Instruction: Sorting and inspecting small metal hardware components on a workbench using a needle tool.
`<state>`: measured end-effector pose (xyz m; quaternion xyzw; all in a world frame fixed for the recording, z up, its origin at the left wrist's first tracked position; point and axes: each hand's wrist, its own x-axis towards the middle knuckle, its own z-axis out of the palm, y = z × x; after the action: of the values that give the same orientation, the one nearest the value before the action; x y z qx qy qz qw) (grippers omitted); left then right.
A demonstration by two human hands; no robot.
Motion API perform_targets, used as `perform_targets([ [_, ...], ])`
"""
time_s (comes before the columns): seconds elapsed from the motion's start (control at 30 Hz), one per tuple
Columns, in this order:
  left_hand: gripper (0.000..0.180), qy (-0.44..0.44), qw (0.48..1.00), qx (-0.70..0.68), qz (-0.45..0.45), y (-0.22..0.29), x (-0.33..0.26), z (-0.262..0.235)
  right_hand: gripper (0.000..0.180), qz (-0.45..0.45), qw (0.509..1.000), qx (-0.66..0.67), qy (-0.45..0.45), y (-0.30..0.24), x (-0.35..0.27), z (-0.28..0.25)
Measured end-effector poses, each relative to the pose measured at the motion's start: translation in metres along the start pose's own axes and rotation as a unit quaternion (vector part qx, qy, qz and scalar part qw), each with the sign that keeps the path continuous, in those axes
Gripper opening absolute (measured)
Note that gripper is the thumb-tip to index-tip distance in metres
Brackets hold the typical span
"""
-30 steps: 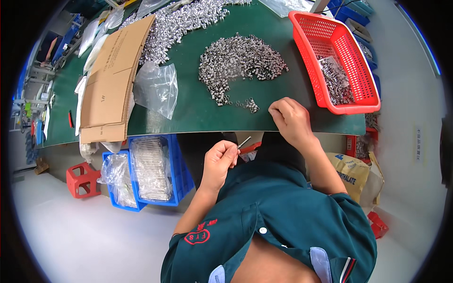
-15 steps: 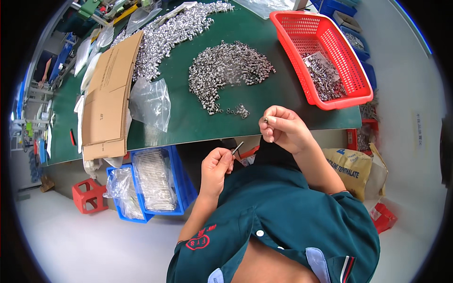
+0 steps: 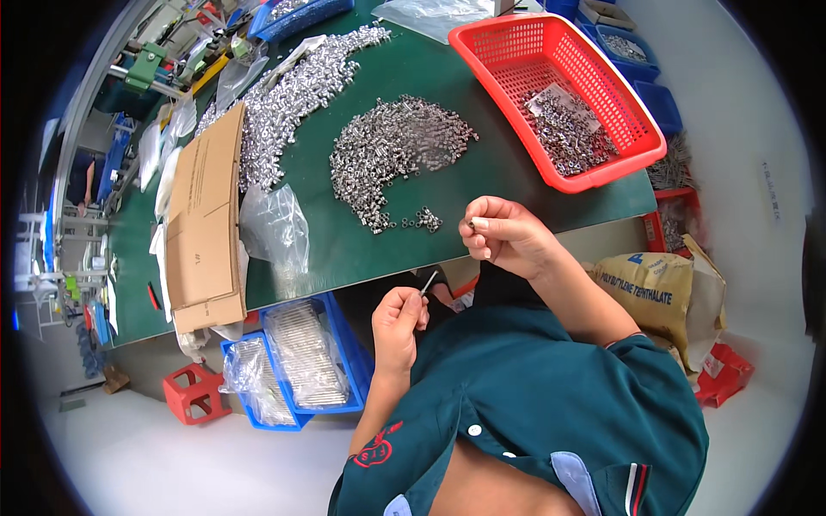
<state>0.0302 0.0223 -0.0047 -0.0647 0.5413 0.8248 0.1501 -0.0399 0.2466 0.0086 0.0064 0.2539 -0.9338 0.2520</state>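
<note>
A thin metal rod [image 3: 429,281] stands up at a slant from between the thumb and fingers of my left hand [image 3: 397,322], just below the table's front edge. My right hand [image 3: 509,234] pinches a small metal ring-like piece [image 3: 471,225] at its fingertips, near that edge; the fingers partly cover it. Both hands are apart from each other. Left of my right hand lies a small cluster of metal rings [image 3: 427,220], with a large heap of similar small metal parts [image 3: 372,155] behind it. A red perforated basket [image 3: 578,183] with more small metal parts is at the right.
On the green table [image 3: 344,254] are a flattened cardboard box [image 3: 202,215], a clear plastic bag [image 3: 275,225] and a long pile of silver parts [image 3: 297,86]. Below stand blue bins [image 3: 357,361] of bagged rods, a red stool [image 3: 196,394] and a yellow printed sack [image 3: 650,279].
The view has shifted, so the table's contents appear displaced. Both hands keep their pinches; the small piece in my right hand is now more covered by the fingers.
</note>
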Motion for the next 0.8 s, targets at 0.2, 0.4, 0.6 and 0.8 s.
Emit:
perform_targets([
  [0.2, 0.016, 0.006, 1.000, 0.018, -0.001, 0.000, 0.003, 0.003, 0.010, -0.016, 0.999, -0.001, -0.033, -0.004, -0.005, -0.004],
  [0.4, 0.015, -0.007, 1.000, -0.002, 0.000, 0.000, 0.004, 0.004, 0.012, -0.036, 0.997, -0.016, -0.062, -0.007, -0.009, -0.003],
  [0.6, 0.015, -0.003, 1.000, 0.007, 0.000, 0.000, 0.005, 0.009, 0.013, -0.044, 0.997, -0.012, -0.058, -0.009, -0.012, -0.005],
  [0.8, 0.013, -0.002, 1.000, 0.011, -0.012, -0.002, 0.008, 0.013, 0.016, -0.043, 0.999, -0.016, 0.000, -0.011, -0.026, -0.006],
])
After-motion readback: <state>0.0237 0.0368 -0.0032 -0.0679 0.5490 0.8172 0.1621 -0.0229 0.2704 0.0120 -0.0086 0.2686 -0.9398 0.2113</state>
